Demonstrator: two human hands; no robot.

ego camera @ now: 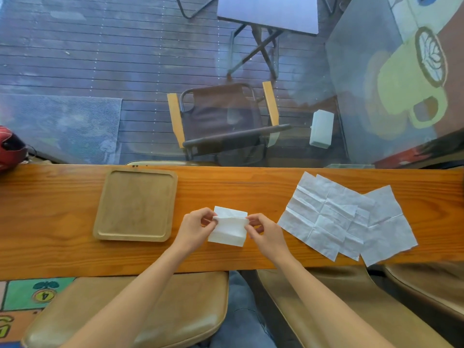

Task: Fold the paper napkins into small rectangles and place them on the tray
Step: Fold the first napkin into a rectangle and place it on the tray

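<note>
Both hands are working one paper napkin [229, 228]: the left hand [194, 228] is pinching its left edge and the right hand [266, 231] its right edge, bringing a fold over just above the worktop [226, 187]. Nothing is lying on the wooden tray [135, 204] to the left, so the task looks barely begun. Several unfolded napkins [349, 217] are waiting, overlapping, to the right. Beyond the worktop's far edge, a window is showing a folding chair [223, 121] on decking.
</note>
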